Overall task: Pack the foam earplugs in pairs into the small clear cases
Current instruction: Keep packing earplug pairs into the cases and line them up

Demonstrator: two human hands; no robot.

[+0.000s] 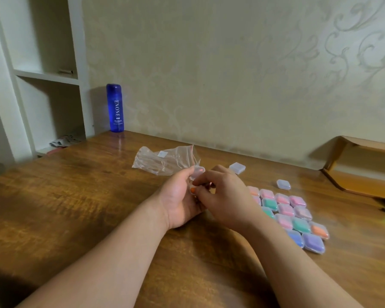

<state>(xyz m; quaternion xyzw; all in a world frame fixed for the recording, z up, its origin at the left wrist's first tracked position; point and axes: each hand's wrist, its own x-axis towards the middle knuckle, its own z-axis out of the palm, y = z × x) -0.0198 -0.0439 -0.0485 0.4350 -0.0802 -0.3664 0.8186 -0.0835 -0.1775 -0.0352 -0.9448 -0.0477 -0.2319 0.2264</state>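
Standing far left against the wall, a tall blue plastic bottle [115,107]; right of it, a crumpled clear plastic bag [165,161] lying on the brown wooden tabletop [76,196]. Just in front, left hand [180,196] curled round a small clear plastic case [197,172], seemingly open, held above the tabletop. Meeting it, right hand [225,196] pinching an orange foam earplug [193,190] beside that case. Probably feather-light, soft and springy: best pinched mid-body and eased in; case slick, best gripped by its edges. Further right, a spare empty-looking clear case [237,168], then a block of filled closed cases [298,218].
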